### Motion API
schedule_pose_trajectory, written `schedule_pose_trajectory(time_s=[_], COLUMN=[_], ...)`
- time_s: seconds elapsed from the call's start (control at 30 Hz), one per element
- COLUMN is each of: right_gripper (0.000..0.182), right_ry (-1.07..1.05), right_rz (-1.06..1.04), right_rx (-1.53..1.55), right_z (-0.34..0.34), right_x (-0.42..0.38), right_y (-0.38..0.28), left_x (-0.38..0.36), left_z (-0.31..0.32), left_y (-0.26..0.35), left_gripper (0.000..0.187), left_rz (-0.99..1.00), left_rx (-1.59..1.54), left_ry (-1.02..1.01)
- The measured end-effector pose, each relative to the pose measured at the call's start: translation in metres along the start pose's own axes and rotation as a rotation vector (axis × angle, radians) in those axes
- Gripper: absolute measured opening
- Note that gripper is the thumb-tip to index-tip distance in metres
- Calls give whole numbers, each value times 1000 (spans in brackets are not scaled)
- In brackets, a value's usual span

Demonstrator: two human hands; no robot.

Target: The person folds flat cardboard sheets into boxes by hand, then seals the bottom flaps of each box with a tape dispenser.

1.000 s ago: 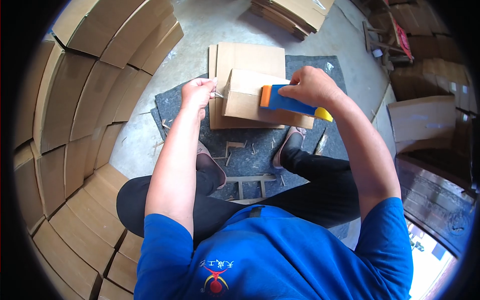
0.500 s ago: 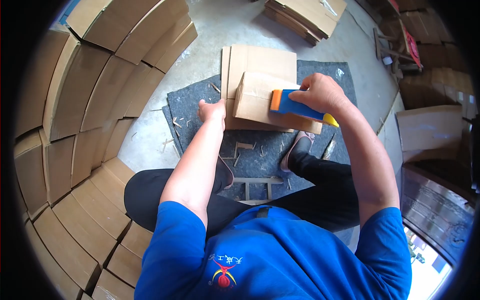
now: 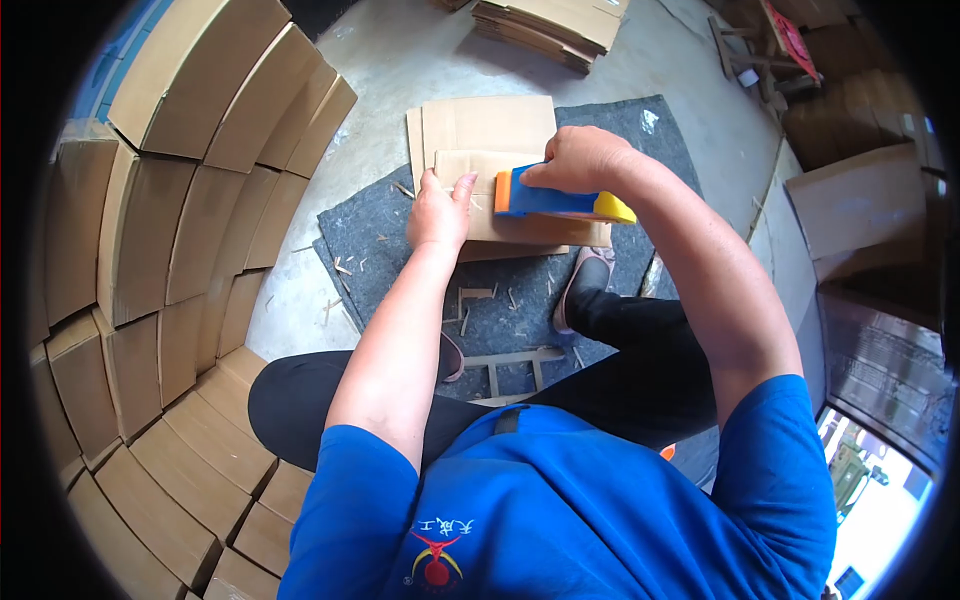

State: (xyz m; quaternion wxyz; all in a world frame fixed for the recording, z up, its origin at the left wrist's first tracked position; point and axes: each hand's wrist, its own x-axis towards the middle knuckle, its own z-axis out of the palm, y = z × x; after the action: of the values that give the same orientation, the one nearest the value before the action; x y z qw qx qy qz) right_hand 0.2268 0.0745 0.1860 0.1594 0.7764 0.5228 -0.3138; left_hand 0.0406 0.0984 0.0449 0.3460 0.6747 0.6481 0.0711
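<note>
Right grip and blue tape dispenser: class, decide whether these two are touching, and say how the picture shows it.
Touching. The head view shows the right grip over the blue tape dispenser, thumb against its blue body, no gap visible.

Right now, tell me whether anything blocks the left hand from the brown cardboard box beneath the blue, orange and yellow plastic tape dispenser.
Nothing visible; the left hand is at the left end of the box. The dispenser in the right hand is farther right.
</note>
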Motion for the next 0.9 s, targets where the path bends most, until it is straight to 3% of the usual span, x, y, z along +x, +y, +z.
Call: schedule_pose_trajectory(time_s=[0.23,0.37,0.57,0.83,0.9], right_gripper=[67,59,54,57,57], right_ry=[-21,8,39,84,81], right_rz=[-117,-177,-97,-80,-52], right_rx=[107,271,378,521,533], right_z=[-1,11,55,68,69], right_x=[-24,-42,-46,-47,-48], right_y=[48,127,248,270,267], left_x=[12,13,15,9,0], left_z=[17,18,22,16,8], left_y=[-25,-27,-30,-22,-9], left_gripper=[76,77,76,71,76], left_rz=[67,102,136,166,38], left_rx=[-62,-72,-90,-3,93], left_ry=[50,54,83,117,79])
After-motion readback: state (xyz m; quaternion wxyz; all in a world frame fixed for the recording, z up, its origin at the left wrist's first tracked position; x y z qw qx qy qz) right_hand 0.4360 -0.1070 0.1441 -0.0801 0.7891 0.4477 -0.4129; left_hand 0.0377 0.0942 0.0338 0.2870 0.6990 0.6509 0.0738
